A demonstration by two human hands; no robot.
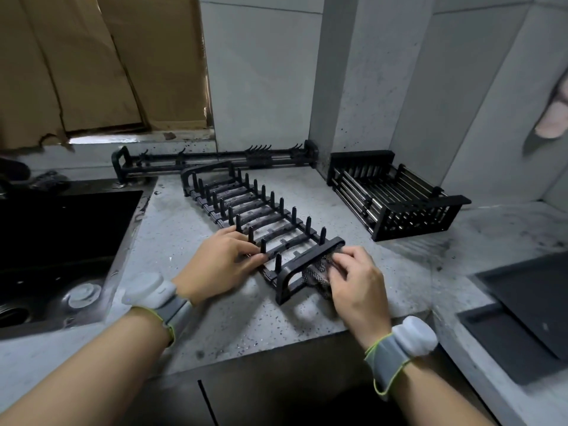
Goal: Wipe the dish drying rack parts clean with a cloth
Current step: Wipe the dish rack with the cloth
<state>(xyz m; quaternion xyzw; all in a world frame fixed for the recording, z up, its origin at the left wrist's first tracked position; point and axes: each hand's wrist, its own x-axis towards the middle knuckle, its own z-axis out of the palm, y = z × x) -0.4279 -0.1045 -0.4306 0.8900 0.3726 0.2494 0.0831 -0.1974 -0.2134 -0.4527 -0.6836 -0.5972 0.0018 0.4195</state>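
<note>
- Where the plate rack (261,216) lies on the counter (184,229), its long axis runs from the near right end away to the far left.
- Right hand (353,281) is nearer the end handle (310,265); its fingers pinch the cloth (319,272) against it.
- Left hand (221,262) grips a side rail, fingers curled.
- Rack is black, with upright pegs in rows.

Head view looks forward and down, close over the countertop (233,321).
</note>
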